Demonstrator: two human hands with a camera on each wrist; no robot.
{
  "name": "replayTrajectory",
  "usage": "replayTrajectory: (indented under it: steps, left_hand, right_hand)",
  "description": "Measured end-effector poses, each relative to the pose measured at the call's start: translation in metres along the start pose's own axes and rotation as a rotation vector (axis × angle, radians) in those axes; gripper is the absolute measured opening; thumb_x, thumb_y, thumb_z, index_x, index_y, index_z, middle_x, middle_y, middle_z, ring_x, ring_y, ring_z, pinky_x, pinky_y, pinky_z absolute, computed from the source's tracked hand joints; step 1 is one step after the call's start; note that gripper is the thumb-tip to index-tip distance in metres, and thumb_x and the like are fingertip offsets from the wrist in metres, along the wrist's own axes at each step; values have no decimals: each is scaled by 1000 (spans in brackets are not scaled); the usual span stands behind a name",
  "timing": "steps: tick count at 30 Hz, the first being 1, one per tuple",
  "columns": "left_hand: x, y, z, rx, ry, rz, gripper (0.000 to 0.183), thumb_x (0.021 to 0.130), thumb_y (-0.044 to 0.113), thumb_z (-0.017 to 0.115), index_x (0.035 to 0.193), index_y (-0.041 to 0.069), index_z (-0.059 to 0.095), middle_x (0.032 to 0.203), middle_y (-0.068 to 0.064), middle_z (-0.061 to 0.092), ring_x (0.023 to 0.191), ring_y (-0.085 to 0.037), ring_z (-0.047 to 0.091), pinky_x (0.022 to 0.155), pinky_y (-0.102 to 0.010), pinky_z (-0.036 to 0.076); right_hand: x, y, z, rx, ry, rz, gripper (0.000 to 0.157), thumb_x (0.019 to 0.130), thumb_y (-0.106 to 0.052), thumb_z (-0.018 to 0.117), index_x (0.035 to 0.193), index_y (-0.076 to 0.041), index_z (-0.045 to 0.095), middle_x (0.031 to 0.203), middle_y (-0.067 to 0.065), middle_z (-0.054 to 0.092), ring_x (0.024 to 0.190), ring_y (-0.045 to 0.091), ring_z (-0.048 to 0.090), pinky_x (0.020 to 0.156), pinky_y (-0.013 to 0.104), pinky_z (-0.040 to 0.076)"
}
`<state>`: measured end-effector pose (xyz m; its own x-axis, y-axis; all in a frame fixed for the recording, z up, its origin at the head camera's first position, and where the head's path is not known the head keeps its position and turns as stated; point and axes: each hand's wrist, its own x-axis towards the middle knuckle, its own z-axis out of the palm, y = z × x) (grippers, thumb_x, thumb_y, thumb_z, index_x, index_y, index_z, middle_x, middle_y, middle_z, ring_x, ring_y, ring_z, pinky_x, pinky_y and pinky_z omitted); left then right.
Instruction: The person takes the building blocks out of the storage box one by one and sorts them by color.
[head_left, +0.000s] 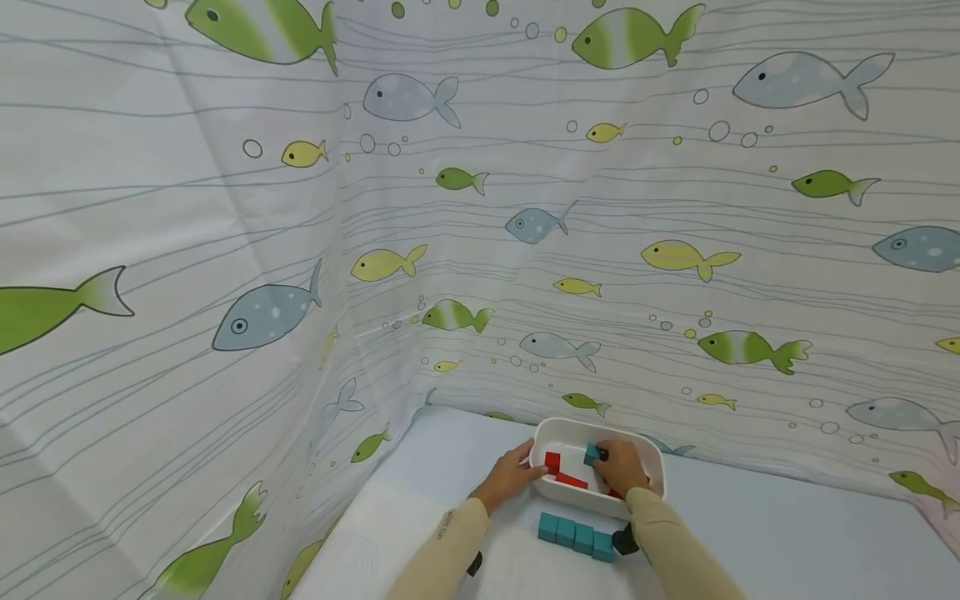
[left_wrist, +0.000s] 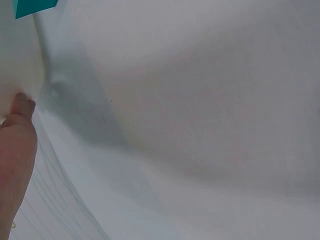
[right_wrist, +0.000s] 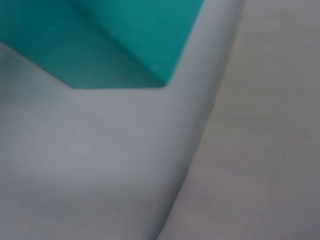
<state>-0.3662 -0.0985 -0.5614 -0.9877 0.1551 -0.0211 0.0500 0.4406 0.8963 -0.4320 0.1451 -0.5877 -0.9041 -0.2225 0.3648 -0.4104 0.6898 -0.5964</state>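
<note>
A white plastic tub [head_left: 573,432] stands on the table near the back wall. At its left end my left hand [head_left: 510,477] grips the rim, thumb over the edge. My right hand [head_left: 624,467] reaches inside and pinches a teal block [head_left: 590,455] between its fingertips. Close to the left thumb lie a red cube [head_left: 552,460] and a flat red piece [head_left: 572,481]; more red shows partly hidden under the right hand. The left wrist view catches fingers [left_wrist: 21,107] against the tub's side.
In front of the tub, several teal cubes [head_left: 575,536] stand side by side in a row, the right sleeve close to its end. One teal cube [right_wrist: 125,55] looms large in the right wrist view. Fish-printed sheeting [head_left: 480,250] rises behind and at left.
</note>
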Motion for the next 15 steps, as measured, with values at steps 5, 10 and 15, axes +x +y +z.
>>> replayTrajectory:
  steps: [5,10,15]
  left_hand:
    - [-1,1,2,3,-4,-10,70,93,27,68,152,11,35,152,-8,40,131,-32,48,101,-46,46]
    - [-1,2,4,-2,-4,-5,69,93,26,68,151,9,35,152,-10,40,130,-33,49,100,-45,46]
    - [0,0,2,-5,4,-8,68,94,25,67,152,11,34,152,-9,40,131,-32,48,101,-45,46]
  right_hand:
    - [-5,-3,-4,28,2,55,24,78,-1,76,101,4,73,91,12,70,72,20,61,74,45,55]
    - [-9,-7,-12,71,4,110,33,80,-5,78,111,4,71,106,15,71,92,29,64,91,55,50]
    - [-11,-3,-19,88,35,46,32,79,-11,81,109,0,73,101,8,72,89,22,66,88,49,54]
